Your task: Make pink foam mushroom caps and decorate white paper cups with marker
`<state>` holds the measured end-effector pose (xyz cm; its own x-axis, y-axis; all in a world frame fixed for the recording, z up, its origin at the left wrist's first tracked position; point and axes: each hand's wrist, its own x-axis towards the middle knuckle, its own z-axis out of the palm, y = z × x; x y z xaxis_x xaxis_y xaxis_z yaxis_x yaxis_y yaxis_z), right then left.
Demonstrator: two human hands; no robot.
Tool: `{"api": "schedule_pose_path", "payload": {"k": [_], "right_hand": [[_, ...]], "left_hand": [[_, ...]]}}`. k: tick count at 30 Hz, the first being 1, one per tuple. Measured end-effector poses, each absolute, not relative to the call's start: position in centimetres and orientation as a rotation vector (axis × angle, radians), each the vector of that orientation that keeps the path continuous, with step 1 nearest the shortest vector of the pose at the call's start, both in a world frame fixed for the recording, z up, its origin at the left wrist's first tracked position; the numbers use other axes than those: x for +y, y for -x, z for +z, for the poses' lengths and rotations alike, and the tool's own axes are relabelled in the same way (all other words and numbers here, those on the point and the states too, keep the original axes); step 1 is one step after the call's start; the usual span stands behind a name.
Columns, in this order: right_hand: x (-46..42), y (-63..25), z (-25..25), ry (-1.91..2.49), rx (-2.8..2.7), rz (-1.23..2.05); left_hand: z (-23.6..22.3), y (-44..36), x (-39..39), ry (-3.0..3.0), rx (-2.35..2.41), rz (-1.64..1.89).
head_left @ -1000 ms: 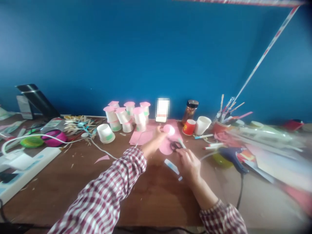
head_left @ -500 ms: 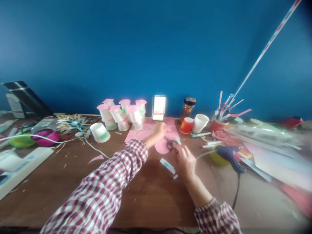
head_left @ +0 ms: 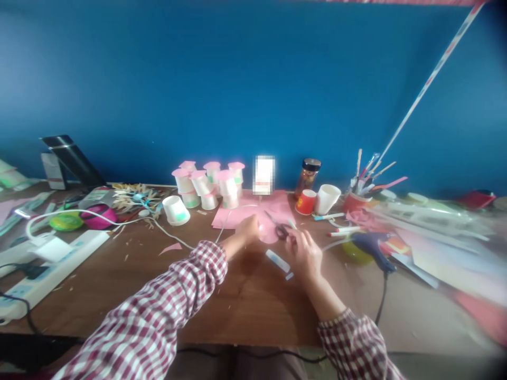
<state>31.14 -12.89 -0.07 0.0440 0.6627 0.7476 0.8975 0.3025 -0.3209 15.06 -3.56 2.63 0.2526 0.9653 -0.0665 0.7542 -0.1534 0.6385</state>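
My left hand [head_left: 249,229] is closed at the edge of a rounded pink paper piece [head_left: 270,235], just above larger pink sheets [head_left: 232,215]. Its fingertips are partly hidden. In my right hand [head_left: 308,254] are small dark-handled scissors [head_left: 282,231], blades pointing away to the left, near the pink paper. Below the scissors, a white and blue tube [head_left: 277,260] lies on the table, with a small pale piece [head_left: 289,276] beside it.
Stacked white cups with pink paper tops [head_left: 198,182] stand at back left, beside one upturned cup [head_left: 176,210]. A red cup [head_left: 306,202], white cup [head_left: 328,199] and dark-lidded jar [head_left: 309,177] stand right. A glue gun [head_left: 374,247] and power strip [head_left: 59,274] flank the work.
My left hand has drawn back toward me and slightly left from the far pink sheets. My right hand stays near its place with the scissors. The view has tilted down and shifted left.
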Motion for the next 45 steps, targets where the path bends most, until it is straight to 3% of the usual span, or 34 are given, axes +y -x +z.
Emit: {"api": "schedule_pose_path", "payload": {"k": [10, 15, 19, 25, 28, 37, 45], "right_hand": [[-12.8, -31.3, 0.2, 1.454, -1.596, -0.174], [-13.9, -30.1, 2.2, 1.328, -1.472, 0.555], [-15.2, -27.9, 3.3, 1.171, -1.323, 1.064], [-17.1, -26.7, 3.0, 1.156, -1.193, 1.158], [-17.7, -26.7, 2.9, 1.138, -1.296, 1.194], [-19.6, -24.0, 2.2, 1.045, -1.181, 1.503], [-21.3, -22.8, 1.8, 1.045, -0.894, 1.697]], "left_hand": [[4.2, -13.1, -4.2, -2.063, 1.593, 0.764], [5.3, -12.1, -10.2, -2.281, 1.587, 1.061], [4.8, -11.5, -14.1, -2.463, 1.472, 1.03], [4.3, -8.9, -16.3, -2.336, 1.247, 1.088], [4.1, -7.3, -16.5, -1.934, 1.272, 1.147], [3.1, -6.1, -18.2, -0.909, 0.954, 0.879], [2.1, -6.2, -19.4, -1.019, 0.97, 0.992]]}}
